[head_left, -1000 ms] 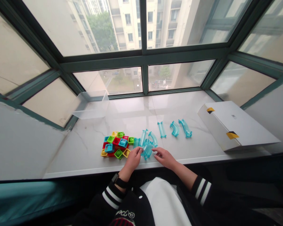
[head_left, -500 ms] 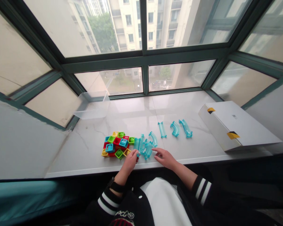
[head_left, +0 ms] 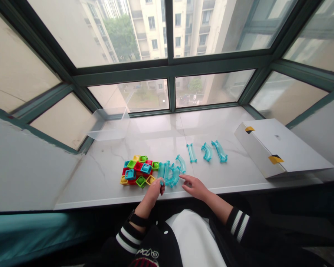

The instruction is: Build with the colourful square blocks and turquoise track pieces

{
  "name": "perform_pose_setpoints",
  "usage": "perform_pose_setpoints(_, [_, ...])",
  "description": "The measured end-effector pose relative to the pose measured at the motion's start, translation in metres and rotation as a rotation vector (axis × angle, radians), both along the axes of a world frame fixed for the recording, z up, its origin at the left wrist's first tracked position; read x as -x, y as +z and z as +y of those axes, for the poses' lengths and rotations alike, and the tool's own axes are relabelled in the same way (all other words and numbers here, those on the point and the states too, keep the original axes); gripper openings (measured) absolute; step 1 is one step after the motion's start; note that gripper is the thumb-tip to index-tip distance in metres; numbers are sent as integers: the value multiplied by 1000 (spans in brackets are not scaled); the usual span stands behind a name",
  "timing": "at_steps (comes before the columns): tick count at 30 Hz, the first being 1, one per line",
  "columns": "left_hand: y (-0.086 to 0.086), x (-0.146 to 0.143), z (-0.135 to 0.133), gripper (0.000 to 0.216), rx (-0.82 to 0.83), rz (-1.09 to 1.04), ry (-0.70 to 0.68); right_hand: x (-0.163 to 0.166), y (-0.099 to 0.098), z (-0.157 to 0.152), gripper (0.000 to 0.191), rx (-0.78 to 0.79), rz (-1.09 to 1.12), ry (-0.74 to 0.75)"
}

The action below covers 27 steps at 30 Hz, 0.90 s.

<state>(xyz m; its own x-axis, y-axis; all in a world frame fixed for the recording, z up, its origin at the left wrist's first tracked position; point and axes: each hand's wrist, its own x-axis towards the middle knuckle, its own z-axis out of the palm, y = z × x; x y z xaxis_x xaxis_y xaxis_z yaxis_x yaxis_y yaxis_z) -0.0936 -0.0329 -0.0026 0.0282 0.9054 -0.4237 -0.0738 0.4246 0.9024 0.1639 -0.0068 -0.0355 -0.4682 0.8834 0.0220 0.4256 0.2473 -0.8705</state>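
Note:
My left hand point(head_left: 156, 189) is closed near the sill's front edge, with the end of a clear blue track piece showing between thumb and fingers; most of that piece is hidden. My right hand point(head_left: 196, 187) has its fingers apart, and its index fingertip meets the edge of a curved clear blue track piece point(head_left: 174, 178). Around them lie a straight track piece point(head_left: 161, 170) and another curved one point(head_left: 180, 164), close together. Left of these sits a pile of red, green, blue and yellow square blocks point(head_left: 137, 167).
Farther right on the white sill point(head_left: 156, 135) are a straight track piece point(head_left: 191, 153), a small curve point(head_left: 206, 152) and a wavy piece point(head_left: 219, 151). A clear plastic bin point(head_left: 111, 128) stands back left. A white box point(head_left: 286, 148) occupies the right, before the windows.
My left hand has turned slightly and drawn a little left, and less of the track piece in it shows. My right hand stays nearly still.

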Motion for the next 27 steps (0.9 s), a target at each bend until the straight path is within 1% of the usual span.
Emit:
perform_pose_setpoints(6, [0, -3, -2, 30, 52, -104, 7, 1, -1, -1, 55, -9, -32, 5])
perform_pose_setpoints(13, [5, -9, -3, 29, 57, -140, -4, 1, -4, -2, 53, -24, -33, 16])
perform_pose_setpoints(17, [9, -10, -4, 36, 9, -124, 16, -1, -3, -2, 51, -22, -5, 12])
perform_pose_setpoints(21, [15, -13, -6, 44, -80, -56, 16, -1, 0, 0, 43, -29, 46, -11])
perform_pose_setpoints(27, [23, -14, -6, 50, -180, 50, -47, -2, 4, 2, 35, -28, 115, -58])
